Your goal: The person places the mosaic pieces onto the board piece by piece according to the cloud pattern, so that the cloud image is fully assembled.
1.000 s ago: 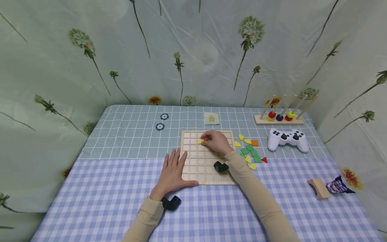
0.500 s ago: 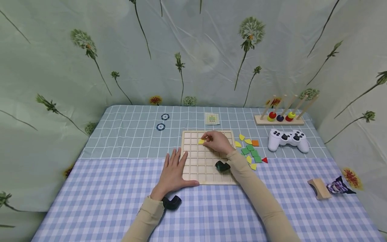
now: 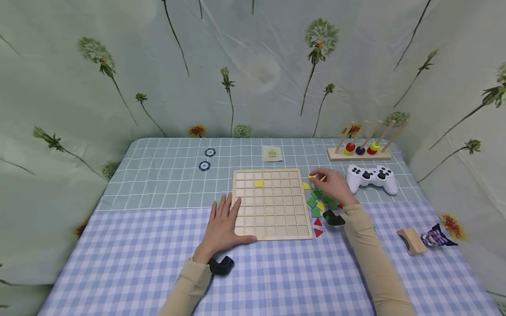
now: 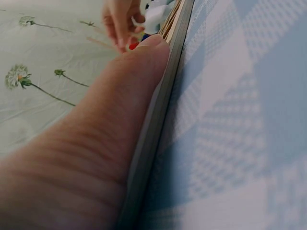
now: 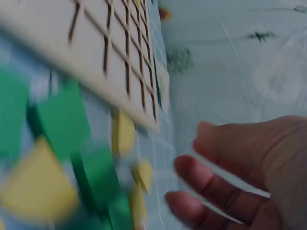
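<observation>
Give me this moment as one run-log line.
left hand: touching grid board edge | right hand: over loose pieces, empty | on grid board: one yellow piece

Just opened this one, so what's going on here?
A person's left hand rests at the near left corner of a gridded wooden board, which bears one yellow piece. The right hand is over loose colored pieces right of the board, fingertips close to another yellow piece.
</observation>
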Demonstrator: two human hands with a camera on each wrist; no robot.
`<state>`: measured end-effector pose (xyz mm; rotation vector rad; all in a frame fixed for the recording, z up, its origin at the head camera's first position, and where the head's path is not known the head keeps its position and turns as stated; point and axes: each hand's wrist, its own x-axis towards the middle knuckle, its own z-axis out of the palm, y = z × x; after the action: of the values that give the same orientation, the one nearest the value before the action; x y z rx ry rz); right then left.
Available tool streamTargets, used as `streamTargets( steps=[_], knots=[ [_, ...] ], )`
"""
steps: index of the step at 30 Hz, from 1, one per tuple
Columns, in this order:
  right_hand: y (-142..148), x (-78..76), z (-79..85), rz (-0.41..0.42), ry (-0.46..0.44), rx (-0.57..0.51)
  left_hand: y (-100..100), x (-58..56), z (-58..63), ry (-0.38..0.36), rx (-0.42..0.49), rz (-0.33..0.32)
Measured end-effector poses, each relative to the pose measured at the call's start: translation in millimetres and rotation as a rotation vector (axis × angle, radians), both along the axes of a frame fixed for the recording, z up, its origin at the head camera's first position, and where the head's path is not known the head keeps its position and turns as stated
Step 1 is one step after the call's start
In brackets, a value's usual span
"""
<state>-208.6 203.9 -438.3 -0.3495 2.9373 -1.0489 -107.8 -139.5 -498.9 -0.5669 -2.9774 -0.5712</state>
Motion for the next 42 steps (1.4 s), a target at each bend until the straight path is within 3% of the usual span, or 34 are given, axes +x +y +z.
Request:
streamTargets(
  steps=[5, 12, 19, 30, 42],
  knots=[
    [19.1, 4.0, 6.1, -0.107, -0.104, 0.128, -1.5, 0.8, 1.0, 0.001, 0.001, 0.004],
    [25.5, 5.8, -1.8, -0.188, -0.188, 0.248, -2.1, 1.2, 0.8, 0.011, -0.011, 0.007],
    [23.9, 8.9, -6.7, -0.226, -0.159, 0.316, -1.1, 1.1, -0.7, 0.004, 0.001, -0.001],
    [22.5, 13.2, -5.8, -0.32, -0.07, 0.299, -1.0, 1.0, -0.3, 0.009, 0.0, 0.003],
    [14.9, 17.0, -4.5, -0.355, 0.022, 0.254, -0.3, 0.2, -0.7, 0.003, -0.005, 0.001]
  ],
)
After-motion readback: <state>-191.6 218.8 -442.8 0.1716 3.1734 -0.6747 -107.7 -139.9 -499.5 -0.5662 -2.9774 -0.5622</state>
